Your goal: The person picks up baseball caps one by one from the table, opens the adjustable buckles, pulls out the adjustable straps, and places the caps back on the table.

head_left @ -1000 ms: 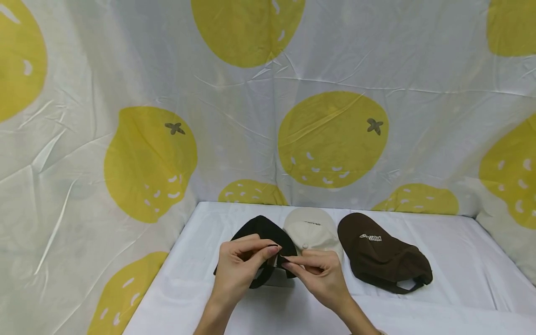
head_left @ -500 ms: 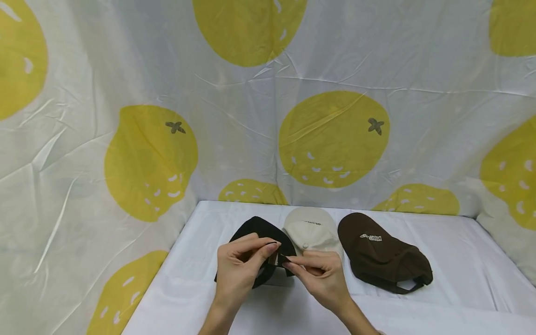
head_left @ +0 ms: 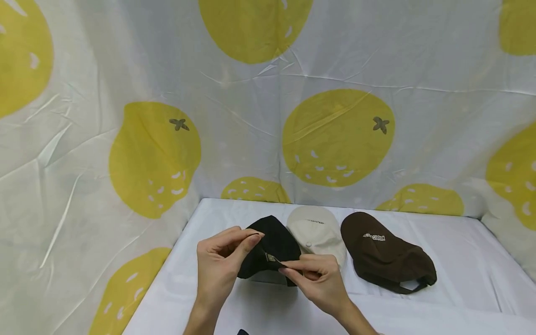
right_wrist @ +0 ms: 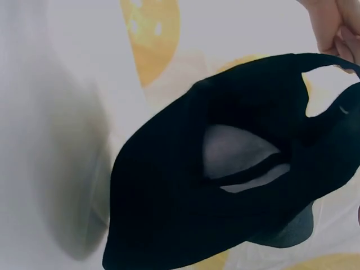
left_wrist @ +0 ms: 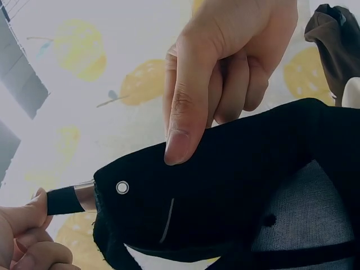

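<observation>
A black baseball cap is held up in front of me, its crown toward the wall. My left hand pinches the dark strap at the cap's back between thumb and forefinger. My right hand pinches the edge of the cap's back panel, its thumb flat on the cloth. Between the hands a small gold-coloured patch shows. In the left wrist view, a metal buckle sits where the strap meets the panel, near a round metal eyelet. The right wrist view looks into the cap's opening.
Just behind the black cap lies a cream cap. A brown cap lies to its right. All are over a white-covered table, with a lemon-print cloth behind. A small dark object peeks in at the bottom edge.
My left hand has moved left, away from the right hand, pulling the strap with it. The black cap has turned slightly and shifted right. The gold-coloured patch shows more clearly.
</observation>
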Motion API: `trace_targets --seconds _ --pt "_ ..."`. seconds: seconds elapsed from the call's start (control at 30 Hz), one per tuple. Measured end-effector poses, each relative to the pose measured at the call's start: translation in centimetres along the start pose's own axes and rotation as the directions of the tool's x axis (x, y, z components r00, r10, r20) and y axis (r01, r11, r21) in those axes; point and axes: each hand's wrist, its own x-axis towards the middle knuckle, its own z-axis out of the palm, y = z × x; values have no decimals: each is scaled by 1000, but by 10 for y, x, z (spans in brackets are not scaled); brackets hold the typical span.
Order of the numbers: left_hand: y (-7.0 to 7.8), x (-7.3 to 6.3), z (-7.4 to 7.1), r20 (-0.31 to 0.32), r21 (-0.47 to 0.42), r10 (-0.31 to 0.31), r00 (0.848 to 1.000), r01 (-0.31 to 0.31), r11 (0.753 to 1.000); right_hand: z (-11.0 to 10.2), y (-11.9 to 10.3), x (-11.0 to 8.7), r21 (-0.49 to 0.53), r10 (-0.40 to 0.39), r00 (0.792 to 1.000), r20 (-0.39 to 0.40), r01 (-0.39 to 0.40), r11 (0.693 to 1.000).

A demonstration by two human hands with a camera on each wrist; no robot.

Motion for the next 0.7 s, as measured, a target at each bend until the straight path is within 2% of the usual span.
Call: trace_targets --seconds 0.17,0.4,0.57,0.7 --pt "0 0 1 10 -7 -39 999 39 999 0 2 1 -20 3 1000 -9 -3 1000" --pt "1 0 2 47 40 -110 993 109 993 0 1 1 -41 2 1000 -1 -2 999" --pt "1 -1 4 67 53 -127 990 124 991 0 1 1 -67 -10 1000 -15 9 998" --pt "0 -1 6 103 29 -115 988 112 993 0 2 0 -74 -28 999 -22 27 997"
